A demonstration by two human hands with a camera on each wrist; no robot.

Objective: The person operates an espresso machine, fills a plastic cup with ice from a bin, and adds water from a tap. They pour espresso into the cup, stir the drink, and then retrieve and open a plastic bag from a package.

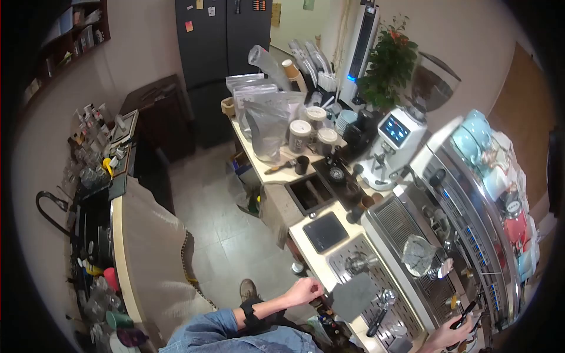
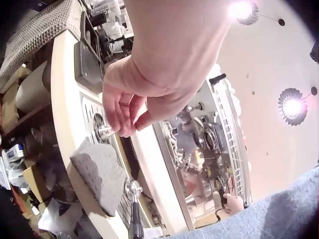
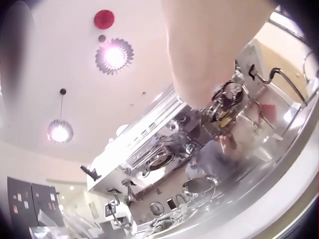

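Note:
My left hand (image 1: 305, 291) hangs with loosely curled fingers beside a folded grey cloth (image 1: 354, 296) at the counter edge. In the left wrist view the same hand (image 2: 144, 89) is above the drip tray, holding nothing, and the cloth (image 2: 102, 177) lies below it. A portafilter with a black handle (image 1: 376, 322) rests on the metal tray (image 1: 412, 320). At the coffee machine (image 1: 471, 235), my right hand (image 1: 452, 334) grips a black handle (image 1: 469, 308). The right wrist view shows mostly the forearm; the fingers are hidden there.
A black scale (image 1: 325, 231), a knock box (image 1: 310, 194) and a grinder (image 1: 391, 138) stand further along the counter. Another grey cloth (image 1: 419, 255) lies on the machine's tray. Blue cups (image 1: 472, 138) sit on top of the machine. A second counter (image 1: 119, 235) stands to the left.

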